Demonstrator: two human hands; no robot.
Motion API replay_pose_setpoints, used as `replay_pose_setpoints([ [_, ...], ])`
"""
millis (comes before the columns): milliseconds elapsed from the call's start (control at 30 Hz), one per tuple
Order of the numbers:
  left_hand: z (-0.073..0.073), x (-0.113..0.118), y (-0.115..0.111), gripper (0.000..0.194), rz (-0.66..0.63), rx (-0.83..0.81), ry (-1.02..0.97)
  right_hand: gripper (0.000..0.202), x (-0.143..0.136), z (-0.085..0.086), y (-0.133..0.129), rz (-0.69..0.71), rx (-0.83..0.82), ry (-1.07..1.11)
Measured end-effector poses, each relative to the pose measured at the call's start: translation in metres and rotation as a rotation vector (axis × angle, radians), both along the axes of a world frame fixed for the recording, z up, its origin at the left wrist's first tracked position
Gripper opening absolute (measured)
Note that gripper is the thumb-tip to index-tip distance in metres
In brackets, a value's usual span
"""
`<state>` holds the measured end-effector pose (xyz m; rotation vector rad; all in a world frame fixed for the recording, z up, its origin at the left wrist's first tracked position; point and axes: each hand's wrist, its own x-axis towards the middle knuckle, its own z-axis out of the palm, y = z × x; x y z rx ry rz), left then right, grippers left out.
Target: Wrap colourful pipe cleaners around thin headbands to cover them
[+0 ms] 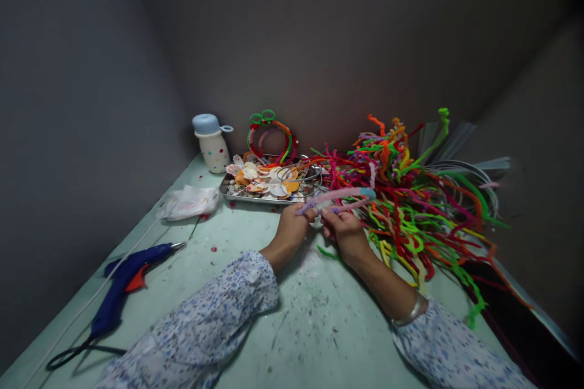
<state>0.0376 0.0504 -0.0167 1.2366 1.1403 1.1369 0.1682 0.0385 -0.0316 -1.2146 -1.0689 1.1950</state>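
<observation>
Both of my hands are closed on a curved headband (337,195) wrapped in fuzzy pink, lilac and blue pipe cleaner. My left hand (294,230) pinches its lilac end. A short distance to the right, my right hand (347,235) grips the near side, the fingers partly hiding it. Just beyond the hands sits a metal tray (249,199) with flower-shaped pieces (278,184) and small beads. Beside my right hand spreads a large tangled heap of coloured pipe cleaners (406,213). One green pipe cleaner (328,253) lies under my right wrist.
A blue glue gun (118,292) with a red trigger lies at the left, its cord trailing forward. A plastic bag (191,202) and a blue-capped bottle (213,149) stand farther back. Finished-looking colourful hoops (288,140) rise behind the tray. Grey walls close in the table (314,328).
</observation>
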Motion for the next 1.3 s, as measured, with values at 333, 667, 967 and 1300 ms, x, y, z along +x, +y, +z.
replay_pose_setpoints([
  [333, 0.0018, -0.0001, -0.0048, 0.015, 0.024, 0.134, 0.042, 0.031, -0.0017, 0.0061, 0.0, -0.058, -0.059, 0.087],
  [667, 0.0071, -0.0026, -0.0076, 0.013, 0.063, 0.414, 0.218, 0.032, -0.0016, 0.005, 0.0002, -0.047, -0.075, 0.143],
  [967, 0.0075, -0.0043, -0.0074, 0.016, 0.06, 0.429, 0.222, 0.03, -0.0009, 0.0065, -0.0004, -0.051, -0.057, 0.132],
  [1300, 0.0067, -0.0046, -0.0071, 0.014, 0.038, 0.431, 0.212, 0.031, -0.0001, 0.0076, -0.0018, -0.083, -0.029, 0.074],
])
